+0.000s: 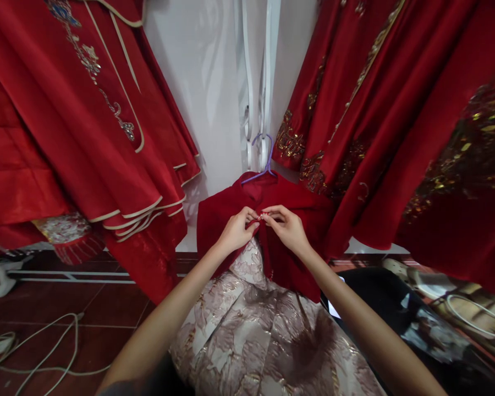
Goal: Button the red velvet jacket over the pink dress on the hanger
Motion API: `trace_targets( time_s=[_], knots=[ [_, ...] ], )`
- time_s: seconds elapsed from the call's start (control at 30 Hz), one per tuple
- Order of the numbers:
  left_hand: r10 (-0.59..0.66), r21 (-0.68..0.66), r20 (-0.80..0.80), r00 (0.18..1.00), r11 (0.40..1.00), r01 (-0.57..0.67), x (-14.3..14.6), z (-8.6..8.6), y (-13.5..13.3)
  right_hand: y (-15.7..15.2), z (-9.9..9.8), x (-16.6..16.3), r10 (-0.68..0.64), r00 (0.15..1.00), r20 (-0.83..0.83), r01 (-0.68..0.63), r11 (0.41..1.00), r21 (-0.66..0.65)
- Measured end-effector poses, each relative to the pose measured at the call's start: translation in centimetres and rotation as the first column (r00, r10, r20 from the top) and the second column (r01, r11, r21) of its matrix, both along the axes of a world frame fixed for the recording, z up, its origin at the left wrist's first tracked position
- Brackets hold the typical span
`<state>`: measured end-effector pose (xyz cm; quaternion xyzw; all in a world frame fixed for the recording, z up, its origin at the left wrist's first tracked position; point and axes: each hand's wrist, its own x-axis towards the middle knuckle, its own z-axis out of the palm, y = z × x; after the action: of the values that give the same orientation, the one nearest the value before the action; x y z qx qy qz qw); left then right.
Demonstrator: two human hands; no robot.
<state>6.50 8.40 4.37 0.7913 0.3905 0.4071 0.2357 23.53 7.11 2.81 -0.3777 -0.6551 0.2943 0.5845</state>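
A dark red jacket hangs in front of me on a purple hanger. Both hands meet at its front opening, below the collar. My left hand pinches one side of a small beaded fastening between thumb and fingers. From the other side, my right hand pinches the same fastening. Its exact form is partly hidden by the fingertips. Beneath the hands spreads a pale pinkish brocade fabric with a shiny floral pattern, reaching up to the jacket's lower front.
Red garments with pale piping hang at the left, and sequined red garments at the right. A white cable lies on the tiled floor at left. Black fabric and a pale shoe are at lower right.
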Motion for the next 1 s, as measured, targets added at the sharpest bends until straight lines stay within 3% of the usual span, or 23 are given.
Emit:
trace_targets(
  time_s=[0.23, 0.37, 0.8, 1.0],
  knots=[
    [0.019, -0.044, -0.040, 0.999, 0.999, -0.021, 0.4, 0.7, -0.6, -0.6, 0.4, 0.0, -0.126, 0.986, 0.109, 0.117, 0.990, 0.082],
    [0.104, -0.006, -0.071, 0.992, 0.995, -0.104, 0.8, 0.7, -0.5, -0.4, 0.3, 0.4, -0.091, 0.992, 0.082, 0.087, 0.995, 0.046],
    [0.167, 0.174, -0.268, 0.949, 0.977, -0.122, 1.6, 1.7, -2.1, 0.2, 0.2, 1.0, -0.009, 1.000, -0.014, 0.008, 0.998, -0.057],
    [0.191, 0.220, -0.236, 0.953, 0.965, -0.139, 2.0, 1.0, -2.6, 0.3, 0.2, 1.3, 0.019, 1.000, 0.005, -0.018, 0.996, -0.085]
  ],
)
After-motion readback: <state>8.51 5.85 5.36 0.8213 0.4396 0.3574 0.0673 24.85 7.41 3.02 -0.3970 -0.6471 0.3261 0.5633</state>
